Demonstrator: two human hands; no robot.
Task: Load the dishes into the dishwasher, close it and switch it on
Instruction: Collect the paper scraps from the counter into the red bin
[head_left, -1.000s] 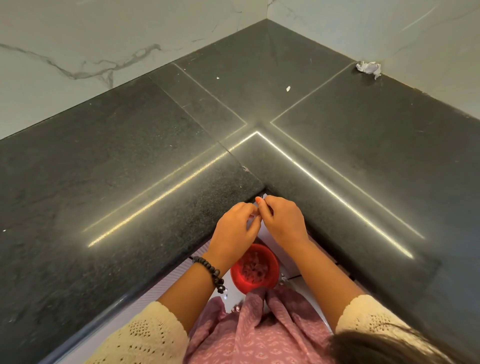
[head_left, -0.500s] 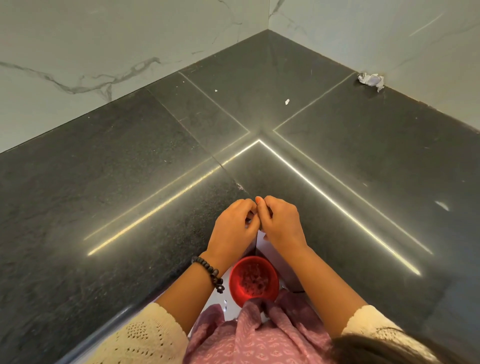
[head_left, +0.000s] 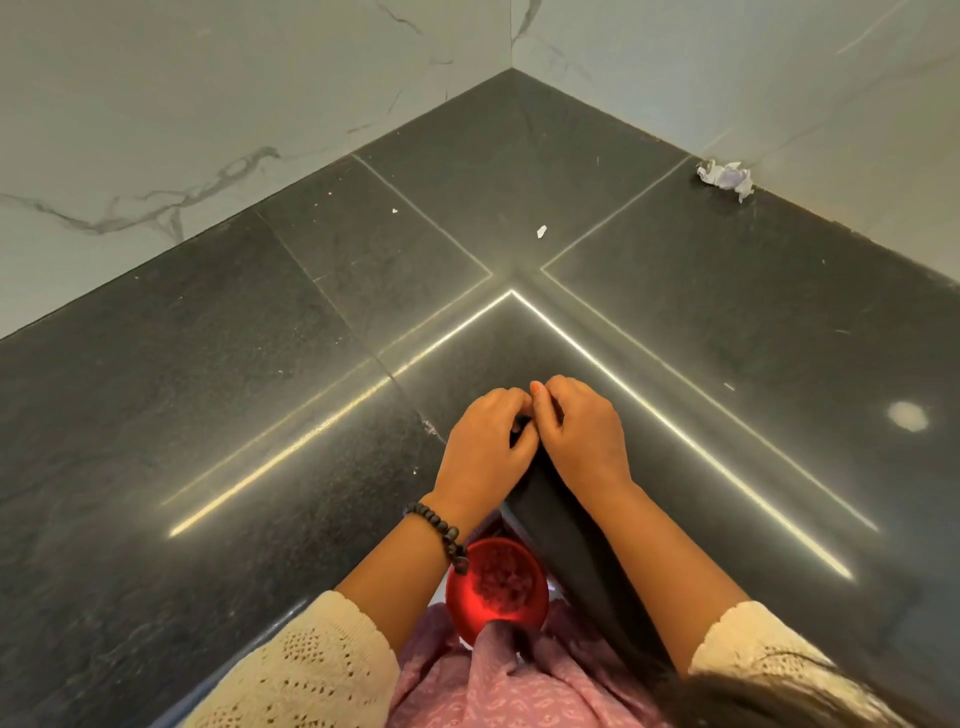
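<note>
My left hand (head_left: 483, 447) and my right hand (head_left: 582, 436) are pressed together over the inner corner of a dark stone countertop (head_left: 260, 415). Fingers of both hands are curled and their tips meet around a small object, almost all of it hidden between them. Below my wrists, past the counter edge, sits a red round bowl (head_left: 496, 587) with small pieces inside. My left wrist wears a dark bead bracelet. No dishwasher or dishes appear in view.
The L-shaped countertop runs left and right and meets marble-patterned walls at the back. A crumpled white paper (head_left: 724, 176) lies at the back right by the wall. A small white scrap (head_left: 541, 232) lies near the counter's middle seam.
Both hands stayed joined and now sit further over the counter corner. The small white bit seen at the fingertips a second ago is hidden. The view has shifted a little.
</note>
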